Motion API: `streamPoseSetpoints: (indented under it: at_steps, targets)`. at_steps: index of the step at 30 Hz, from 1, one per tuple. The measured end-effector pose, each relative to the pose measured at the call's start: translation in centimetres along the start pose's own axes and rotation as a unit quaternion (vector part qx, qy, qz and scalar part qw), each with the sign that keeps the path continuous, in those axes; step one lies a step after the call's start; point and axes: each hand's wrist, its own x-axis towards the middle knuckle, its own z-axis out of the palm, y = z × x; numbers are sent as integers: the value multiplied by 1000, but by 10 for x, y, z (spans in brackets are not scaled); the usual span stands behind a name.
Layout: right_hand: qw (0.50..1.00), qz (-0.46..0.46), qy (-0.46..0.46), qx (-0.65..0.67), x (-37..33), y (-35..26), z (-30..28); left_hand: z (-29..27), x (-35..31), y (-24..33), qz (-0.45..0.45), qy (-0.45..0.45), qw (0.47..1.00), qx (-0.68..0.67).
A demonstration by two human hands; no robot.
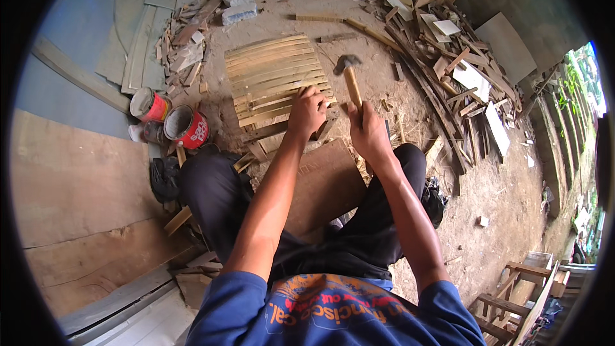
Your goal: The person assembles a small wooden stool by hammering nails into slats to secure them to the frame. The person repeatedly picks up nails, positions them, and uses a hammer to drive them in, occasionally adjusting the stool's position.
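A slatted wooden panel point(272, 80) lies in front of me, made of narrow pale strips set side by side with thin gaps. My left hand point(308, 112) is at its near right corner, fingers curled together against the end of a strip; what they pinch, if anything, is too small to make out. In my right hand point(369, 131) is a claw hammer point(353, 83), gripped by its wooden handle. The dark metal head is up and away from me, just right of the panel and apart from it. Between my knees lies a brown board point(327, 182).
Two red paint buckets point(186, 125) stand left of my knee beside a wall. Scrap wood and white offcuts point(471, 80) are heaped along the right. Grey blocks point(240, 5) lie beyond the panel. A wooden frame point(516, 298) is at the lower right.
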Motion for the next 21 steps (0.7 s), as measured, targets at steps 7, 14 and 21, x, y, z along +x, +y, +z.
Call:
streamPoseSetpoints:
  at_steps: [7, 14, 21]
  targets:
    - [997, -16, -44, -56, 5, 24, 5, 3, 6, -1, 15, 9, 1000, 2]
    - [1000, -12, -3, -25, 4, 19, 5, 1, 9, 3, 17, 18, 1000, -6]
    - [1000, 12, 1, -21, 6, 9, 2, -1, 9, 1, 17, 14, 1000, -3]
